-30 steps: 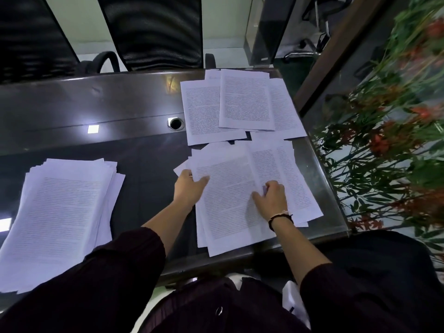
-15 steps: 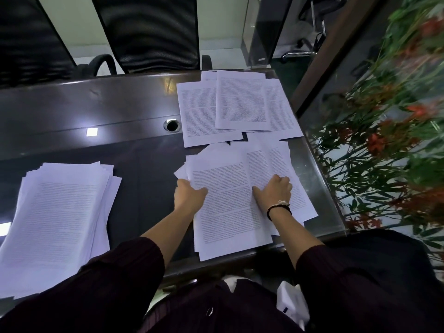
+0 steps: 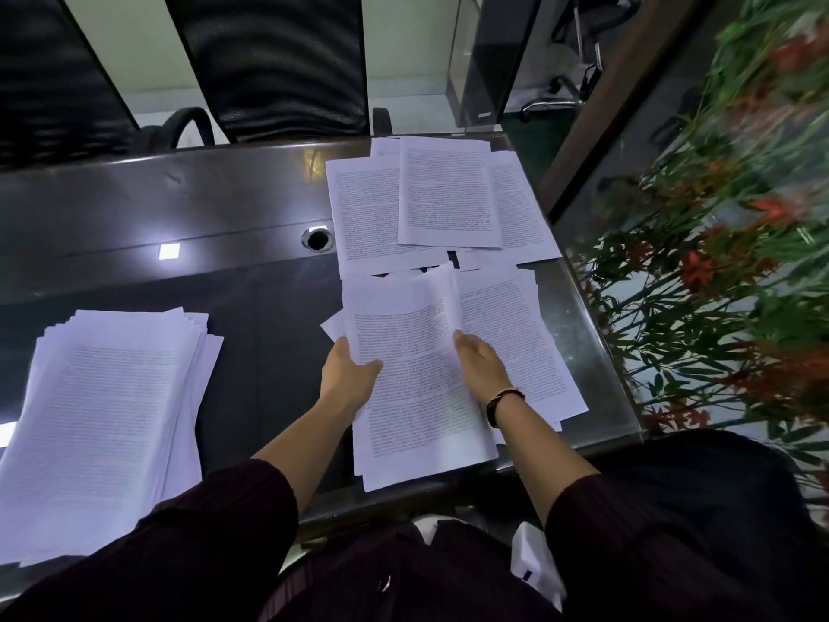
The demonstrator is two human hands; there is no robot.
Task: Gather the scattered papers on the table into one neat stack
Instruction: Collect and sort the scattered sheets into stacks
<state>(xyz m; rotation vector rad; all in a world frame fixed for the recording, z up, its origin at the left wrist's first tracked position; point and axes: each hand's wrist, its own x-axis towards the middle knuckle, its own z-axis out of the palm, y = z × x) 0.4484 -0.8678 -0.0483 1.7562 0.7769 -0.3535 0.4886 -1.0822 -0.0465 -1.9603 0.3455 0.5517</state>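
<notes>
Gathering the near sheets between both hands.

The left hand (image 3: pixel 347 379) grips the left edge of the bundle (image 3: pixel 412 379), thumb on top and fingers seemingly under; the right hand (image 3: pixel 482 368) holds its right edge, fingers apparently tucked beneath the lifted side, though they are hidden. More loose sheets (image 3: pixel 525 343) lie just right of the right hand, and a spread of pages (image 3: pixel 444 195) lies beyond both hands. The big stack (image 3: pixel 103 419) sits well to the left of the left hand on the table (image 3: pixel 179 208). The step looks like squaring up this bundle; next, likely, the sheets at right need drawing in before carrying all leftward to the stack.
</notes>
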